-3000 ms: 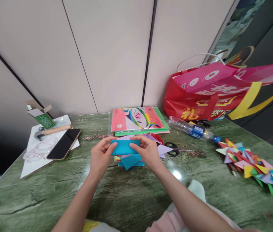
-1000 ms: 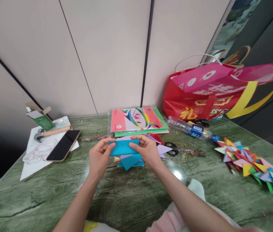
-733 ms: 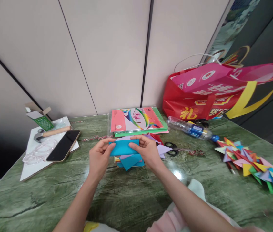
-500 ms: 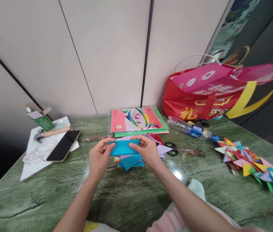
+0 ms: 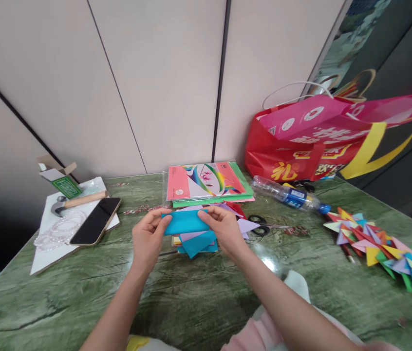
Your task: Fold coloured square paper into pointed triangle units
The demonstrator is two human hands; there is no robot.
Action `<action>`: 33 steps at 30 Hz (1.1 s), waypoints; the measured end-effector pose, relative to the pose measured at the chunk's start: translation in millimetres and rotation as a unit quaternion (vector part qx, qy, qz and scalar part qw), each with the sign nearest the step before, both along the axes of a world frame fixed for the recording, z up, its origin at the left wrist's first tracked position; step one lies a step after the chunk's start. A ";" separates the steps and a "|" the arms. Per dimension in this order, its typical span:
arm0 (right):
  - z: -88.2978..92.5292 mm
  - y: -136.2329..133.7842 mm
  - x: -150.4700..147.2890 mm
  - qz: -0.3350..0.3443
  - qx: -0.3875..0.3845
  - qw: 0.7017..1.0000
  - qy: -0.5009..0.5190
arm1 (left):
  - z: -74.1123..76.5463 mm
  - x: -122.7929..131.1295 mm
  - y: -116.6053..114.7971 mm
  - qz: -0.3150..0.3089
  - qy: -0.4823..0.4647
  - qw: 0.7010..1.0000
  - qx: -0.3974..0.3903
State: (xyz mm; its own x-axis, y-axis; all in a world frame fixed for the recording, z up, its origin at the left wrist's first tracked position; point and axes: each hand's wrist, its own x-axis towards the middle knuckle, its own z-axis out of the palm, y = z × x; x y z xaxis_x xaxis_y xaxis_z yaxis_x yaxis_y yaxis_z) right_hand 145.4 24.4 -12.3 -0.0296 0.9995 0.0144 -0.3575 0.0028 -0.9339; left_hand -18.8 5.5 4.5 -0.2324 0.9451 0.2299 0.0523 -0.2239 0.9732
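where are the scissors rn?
Head view: the scissors lie on the green table just right of the right hand, which holds the blue paper, and in front of the plastic bottle.

Teal folded paper [image 5: 186, 222], green marbled table [image 5: 198, 292], red-and-pink bag [image 5: 323, 141].

Most likely a room at home, used as a paper craft corner. Shown by the green stone-look table [image 5: 191, 302] standing against plain wall panels [image 5: 162, 83], with a pack of coloured paper [image 5: 206, 183] and scissors [image 5: 259, 224] at the far middle, folded paper shapes [image 5: 381, 246] on the right, a red shopping bag [image 5: 315, 141] and a bottle [image 5: 290, 195] far right, a phone [image 5: 96, 220] and a hammer [image 5: 78, 200] on the left.
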 end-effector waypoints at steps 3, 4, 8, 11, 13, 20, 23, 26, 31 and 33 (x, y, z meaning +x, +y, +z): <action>0.5 0.7 3.0 -0.018 0.024 0.998 -0.064 | 4.1 -4.8 1.0 -0.053 0.015 0.998 -0.031; 1.0 0.8 4.3 -0.023 0.040 0.994 -0.095 | 6.4 -6.9 1.4 -0.077 0.029 0.996 -0.040; 3.0 -0.8 6.7 -0.008 0.107 0.973 -0.205 | 15.8 -11.6 1.6 -0.090 0.159 0.983 -0.020; 3.3 -3.3 5.2 0.043 0.120 0.961 -0.246 | 17.2 -7.4 0.0 -0.087 0.259 0.962 -0.015; 2.9 -4.7 3.7 0.066 0.121 0.953 -0.268 | 15.0 -2.6 -1.3 -0.102 0.288 0.952 -0.030; 2.5 -4.8 0.3 0.047 0.120 0.962 -0.242 | 5.7 5.7 -4.3 -0.088 0.212 0.970 -0.078; 3.6 -5.2 -1.9 0.051 0.085 0.983 -0.153 | 3.0 5.2 -5.1 -0.048 0.120 0.988 -0.079; 4.6 -6.7 -4.1 0.079 0.045 0.992 -0.083 | 0.8 4.7 -5.7 -0.029 0.068 0.995 -0.071; 5.4 -8.4 -5.1 0.079 0.020 0.996 -0.036 | 1.3 8.0 -7.2 -0.021 0.060 0.997 -0.049; 5.2 -8.3 -4.6 0.078 0.010 0.996 -0.029 | 1.7 9.6 -7.5 -0.021 0.054 0.997 -0.046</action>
